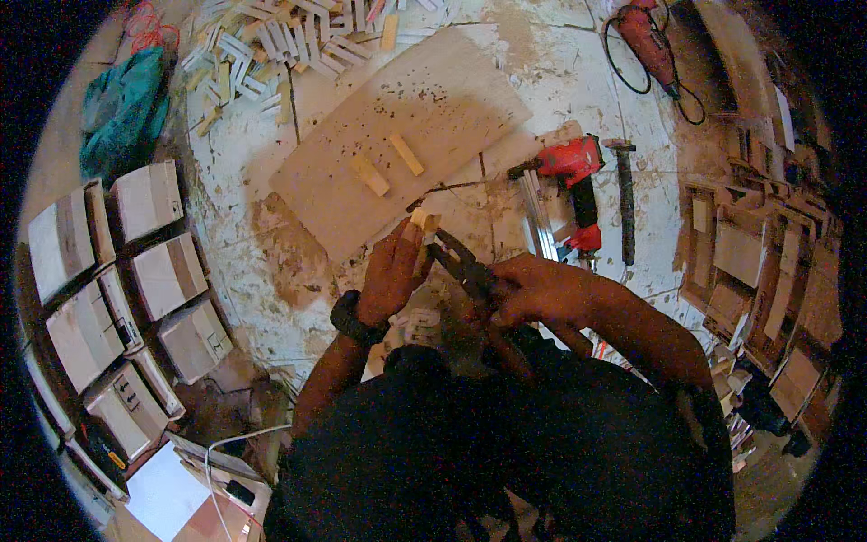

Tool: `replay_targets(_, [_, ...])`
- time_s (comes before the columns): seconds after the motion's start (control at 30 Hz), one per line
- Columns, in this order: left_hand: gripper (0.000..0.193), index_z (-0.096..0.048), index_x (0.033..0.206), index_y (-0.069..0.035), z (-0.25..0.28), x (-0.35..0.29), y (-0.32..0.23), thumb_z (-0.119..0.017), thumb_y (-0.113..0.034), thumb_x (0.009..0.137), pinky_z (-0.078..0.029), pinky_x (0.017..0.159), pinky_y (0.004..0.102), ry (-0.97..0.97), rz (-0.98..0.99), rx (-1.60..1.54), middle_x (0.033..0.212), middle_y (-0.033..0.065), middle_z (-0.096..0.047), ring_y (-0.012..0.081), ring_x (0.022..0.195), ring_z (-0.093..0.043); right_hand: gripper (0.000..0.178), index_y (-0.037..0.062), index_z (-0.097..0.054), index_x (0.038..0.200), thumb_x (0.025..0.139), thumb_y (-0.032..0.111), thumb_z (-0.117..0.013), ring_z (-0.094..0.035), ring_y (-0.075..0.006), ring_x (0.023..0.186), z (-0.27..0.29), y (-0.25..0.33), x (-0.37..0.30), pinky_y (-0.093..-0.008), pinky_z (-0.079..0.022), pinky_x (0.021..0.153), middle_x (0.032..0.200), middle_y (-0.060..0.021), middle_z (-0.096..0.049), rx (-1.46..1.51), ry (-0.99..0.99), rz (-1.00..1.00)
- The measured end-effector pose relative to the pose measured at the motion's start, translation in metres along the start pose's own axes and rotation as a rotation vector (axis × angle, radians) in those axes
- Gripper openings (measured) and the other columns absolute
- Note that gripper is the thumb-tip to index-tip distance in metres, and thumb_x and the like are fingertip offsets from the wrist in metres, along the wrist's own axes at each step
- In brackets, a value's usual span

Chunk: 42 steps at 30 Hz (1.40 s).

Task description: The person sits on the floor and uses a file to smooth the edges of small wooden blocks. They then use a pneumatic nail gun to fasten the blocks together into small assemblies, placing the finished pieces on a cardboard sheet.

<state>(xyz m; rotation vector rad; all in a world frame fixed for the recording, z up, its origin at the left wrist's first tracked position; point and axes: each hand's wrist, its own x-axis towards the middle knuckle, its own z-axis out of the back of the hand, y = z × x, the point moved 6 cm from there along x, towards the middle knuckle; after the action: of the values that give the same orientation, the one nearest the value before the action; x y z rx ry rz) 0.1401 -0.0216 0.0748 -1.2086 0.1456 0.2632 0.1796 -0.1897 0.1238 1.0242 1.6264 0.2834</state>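
My left hand, a dark band at its wrist, is closed around a small wooden block whose pale end sticks up past the fingers. Dark pliers are gripped in my right hand. Their jaws point up and left and meet the side of the block; whether they bite on anything there is too small to tell. Just beyond lies a flat brown board with dark specks scattered over it. Two loose wooden strips, a nearer one and a farther one, rest on that board.
To the right lie a red and black nail gun, silvery strips and a hammer. A corded red power tool is farther off. Wooden pieces are heaped at the back. Cardboard boxes line the left; more cardboard stands right.
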Motion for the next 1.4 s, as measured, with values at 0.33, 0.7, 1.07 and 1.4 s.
replay_targets(0.33, [0.047,-0.054,0.108,0.002,0.005,-0.033,0.035,-0.036,-0.04,0.096,-0.038,0.048,0.0256,0.155,0.097,0.003,0.067,0.0032,-0.053,0.0096,0.056,-0.046,0.028,0.002,-0.066,0.081,0.07,0.028,-0.066,-0.058,-0.0171,0.065,-0.017,-0.024,0.021,-0.0311,-0.046,0.061,0.073,-0.0063,-0.065,0.105,0.158,-0.117])
replay_targets(0.7, [0.047,-0.052,0.109,0.002,0.009,-0.043,0.032,-0.034,-0.04,0.096,-0.038,0.049,0.0258,0.032,0.147,-0.02,0.064,0.0022,-0.052,0.009,0.055,-0.045,0.032,0.0018,-0.057,0.103,0.077,0.02,-0.064,-0.058,-0.0151,0.071,-0.032,-0.002,-0.007,-0.0308,-0.048,0.064,0.081,-0.0048,-0.062,0.324,0.218,-0.191])
replay_targets(1.07, [0.045,-0.052,0.11,0.003,0.018,-0.057,0.051,-0.038,-0.037,0.095,-0.041,0.049,0.0317,0.098,0.137,0.1,0.06,0.0095,-0.054,0.0166,0.051,-0.05,0.034,0.0027,-0.052,0.115,0.084,0.016,-0.059,-0.058,-0.0139,0.061,-0.049,-0.01,0.001,-0.0281,-0.049,0.056,0.081,-0.0053,-0.06,0.347,0.151,-0.367])
replay_targets(1.4, [0.033,-0.053,0.093,-0.005,0.013,-0.074,0.075,-0.04,-0.036,0.094,-0.034,0.045,0.0241,0.013,0.296,-0.114,0.063,0.0001,-0.049,0.009,0.05,-0.044,0.032,0.0004,-0.051,0.111,0.082,0.014,-0.058,-0.058,-0.0136,0.067,0.04,0.01,-0.032,-0.0272,-0.049,0.06,0.082,-0.0061,-0.059,0.044,-0.521,0.062])
